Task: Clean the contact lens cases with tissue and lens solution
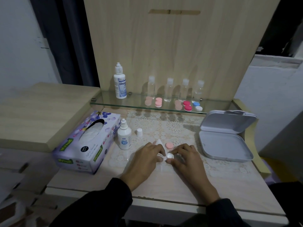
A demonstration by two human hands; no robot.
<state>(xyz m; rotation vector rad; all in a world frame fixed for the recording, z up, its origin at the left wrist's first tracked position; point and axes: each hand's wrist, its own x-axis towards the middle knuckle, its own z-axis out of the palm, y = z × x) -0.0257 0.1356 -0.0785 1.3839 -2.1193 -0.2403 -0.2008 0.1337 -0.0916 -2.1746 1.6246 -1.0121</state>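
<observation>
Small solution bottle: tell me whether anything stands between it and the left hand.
Nothing visible does. The bottle stands just left of the left hand, with bare tablecloth between them. A loose cap stands farther back, off that line. The hand grips a tissue, though.

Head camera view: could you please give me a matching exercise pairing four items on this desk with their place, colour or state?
Things:
1 tissue box
2 small solution bottle
3 grey hinged box
4 large solution bottle

Descriptions:
A on the glass shelf
B lid open
C uncapped
D purple with flowers

Pairs: 1-D, 2-C, 3-B, 4-A
</observation>
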